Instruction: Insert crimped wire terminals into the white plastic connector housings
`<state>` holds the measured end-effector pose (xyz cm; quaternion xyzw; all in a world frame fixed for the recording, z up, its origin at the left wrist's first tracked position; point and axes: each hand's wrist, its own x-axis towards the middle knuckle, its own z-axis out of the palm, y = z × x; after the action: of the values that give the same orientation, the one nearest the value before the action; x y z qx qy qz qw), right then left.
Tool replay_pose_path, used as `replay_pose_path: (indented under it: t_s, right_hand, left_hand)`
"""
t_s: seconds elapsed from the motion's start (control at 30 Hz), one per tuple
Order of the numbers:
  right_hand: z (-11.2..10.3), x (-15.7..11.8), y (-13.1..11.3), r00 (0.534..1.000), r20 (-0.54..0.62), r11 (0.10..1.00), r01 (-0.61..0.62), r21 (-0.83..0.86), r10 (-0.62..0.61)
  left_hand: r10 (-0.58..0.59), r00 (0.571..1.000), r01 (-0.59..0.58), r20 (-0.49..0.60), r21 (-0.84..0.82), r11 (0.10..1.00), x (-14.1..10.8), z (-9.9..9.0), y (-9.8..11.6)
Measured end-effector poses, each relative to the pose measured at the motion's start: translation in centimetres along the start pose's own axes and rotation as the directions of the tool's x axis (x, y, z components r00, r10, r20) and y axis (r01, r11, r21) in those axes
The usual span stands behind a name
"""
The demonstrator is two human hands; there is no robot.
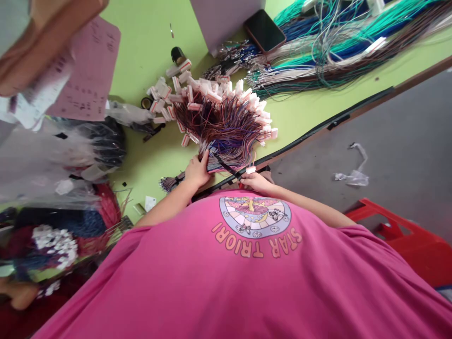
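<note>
A thick bundle of thin brown, purple and grey wires (226, 125) lies on the green table, its far ends fanned out with many white connectors (212, 92). My left hand (197, 170) is closed on the bundle's near left side, thumb along the wires; some fingers are hidden. A narrow black strap (226, 165) runs across the near part of the bundle. Its near end is pinched in my right hand (257, 182) at the table edge. One white connector (250, 169) on a wire sits right by the right fingertips.
Green, blue, white and brown wires (339, 56) stretch along the right of the table (148, 37), with a phone (264, 30) at their left end. Pink paper (93, 70) and plastic bags are at left. Another person's hand (21, 293) shows lower left. A red stool (406, 235) stands right.
</note>
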<state>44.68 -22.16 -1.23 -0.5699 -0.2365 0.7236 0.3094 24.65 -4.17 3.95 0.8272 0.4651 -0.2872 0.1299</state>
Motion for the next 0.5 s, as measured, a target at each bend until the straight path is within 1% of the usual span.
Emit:
replay_pose_path:
  t_s: [0.1, 0.17, 0.23, 0.3, 0.37, 0.4, 0.5]
  right_hand:
    - [-0.3, -0.5, 0.0, 0.999, 0.027, 0.998, 0.024, 0.053, -0.026]
    - [-0.7, -0.9, -0.4, 0.998, 0.041, 0.996, 0.038, 0.083, -0.041]
    - [-1.1, -1.4, -1.4, 0.996, 0.055, 0.992, 0.063, 0.109, -0.07]
    - [-1.7, -1.7, -3.2, 0.994, 0.048, 0.989, 0.095, 0.117, -0.101]
    - [-2.1, -1.7, -5.6, 0.992, -0.003, 0.989, 0.124, 0.086, -0.124]
    - [-2.4, -1.7, -6.9, 0.99, -0.043, 0.989, 0.135, 0.053, -0.133]
    - [-3.1, -1.9, -10.4, 0.962, -0.197, 0.979, 0.167, -0.114, -0.187]
  left_hand:
    - [0.029, 0.999, -0.028, 0.034, -0.009, 1.0, 0.3, -1.1, -0.5]
    - [0.058, 0.995, -0.055, 0.075, -0.05, 0.997, 0.1, -2.5, -1.0]
    - [0.079, 0.99, -0.065, 0.118, -0.122, 0.99, 0.0, -4.7, -1.5]
    - [0.086, 0.984, -0.054, 0.155, -0.199, 0.978, 0.1, -7.4, -2.2]
    - [0.129, 0.979, -0.083, 0.158, -0.267, 0.96, 0.5, -10.2, -3.0]
    - [0.173, 0.974, -0.123, 0.145, -0.305, 0.944, 0.8, -11.6, -3.4]
    - [0.312, 0.945, -0.234, 0.098, -0.462, 0.855, 1.5, -15.1, -4.4]
